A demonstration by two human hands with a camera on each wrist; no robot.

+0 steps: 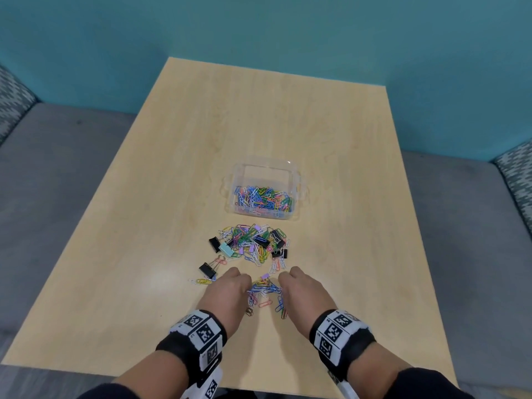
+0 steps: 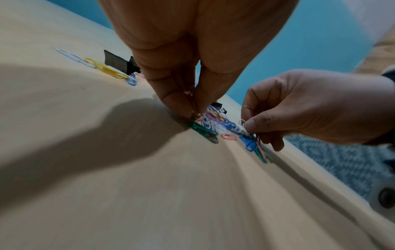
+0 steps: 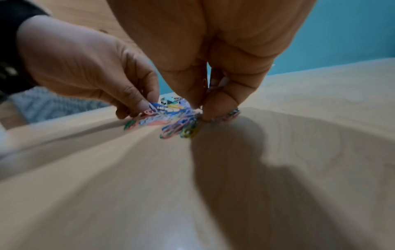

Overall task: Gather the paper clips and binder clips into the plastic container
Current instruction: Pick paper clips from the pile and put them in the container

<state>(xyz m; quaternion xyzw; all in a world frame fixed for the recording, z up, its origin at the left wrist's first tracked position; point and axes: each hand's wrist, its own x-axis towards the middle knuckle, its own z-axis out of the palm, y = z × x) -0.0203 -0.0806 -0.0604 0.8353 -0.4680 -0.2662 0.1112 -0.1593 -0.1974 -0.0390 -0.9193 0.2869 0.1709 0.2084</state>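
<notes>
A clear plastic container [image 1: 296, 180] stands mid-table, its bottom covered with coloured paper clips [image 1: 263, 200]. In front of it lies a large heap of paper clips and binder clips [image 1: 253, 244]. Nearer to me, a small heap of paper clips [image 1: 264, 289] lies between my hands. My left hand [image 1: 243, 285] and right hand [image 1: 283, 280] press in on it from either side with curled fingers. The left wrist view shows my left hand [image 2: 193, 108] pinching clips against the table. In the right wrist view my right hand [image 3: 203, 108] pinches clips at the heap's [image 3: 171, 118] edge.
A black binder clip [image 1: 207, 270] and a few loose clips [image 1: 201, 281] lie just left of my left hand. The wooden table [image 1: 345, 139] is bare beyond the container. Grey bench seats [image 1: 57, 168] flank it under a teal wall.
</notes>
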